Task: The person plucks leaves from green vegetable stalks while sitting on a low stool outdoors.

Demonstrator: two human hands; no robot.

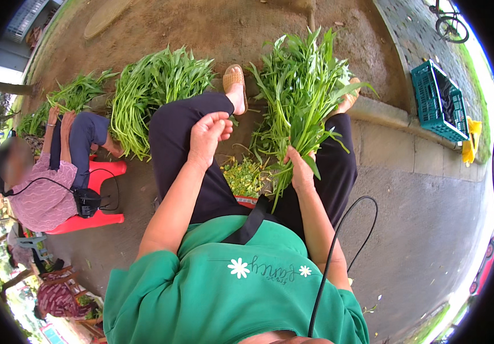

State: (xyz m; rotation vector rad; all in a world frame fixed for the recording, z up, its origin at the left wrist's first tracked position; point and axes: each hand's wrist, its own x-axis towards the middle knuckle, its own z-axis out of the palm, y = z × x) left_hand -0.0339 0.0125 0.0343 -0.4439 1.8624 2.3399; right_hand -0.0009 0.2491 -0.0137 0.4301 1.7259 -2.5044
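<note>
Your right hand (301,167) was closed around the lower stems of a bunch of leafy greens (299,129), probably because gripping there left the leaves free to fan out ahead. Your left hand (205,139) was raised over your left thigh, its fingers loosely curled and narrow; whether the fingertips met on anything small, I could not tell. Just beyond the right hand, the bunch overlapped a green pile (293,63) between your feet, so where one ended and the other began was unclear. Ahead and left of the left hand lay a second pile (163,77), seemingly set within easy reach. Between and below the hands sat yellowish leaf scraps (242,176), kept apart from the fresher stems, it seemed. Farther left, a seated co-worker (46,195) on a red stool (104,175) reached to a third pile (77,94). Well to the right of the right hand stood a teal crate (439,106), a yellow item (472,140) beside it. The count came to two hands, one held bunch, three piles and one crate; single stems were too tangled to number.
</note>
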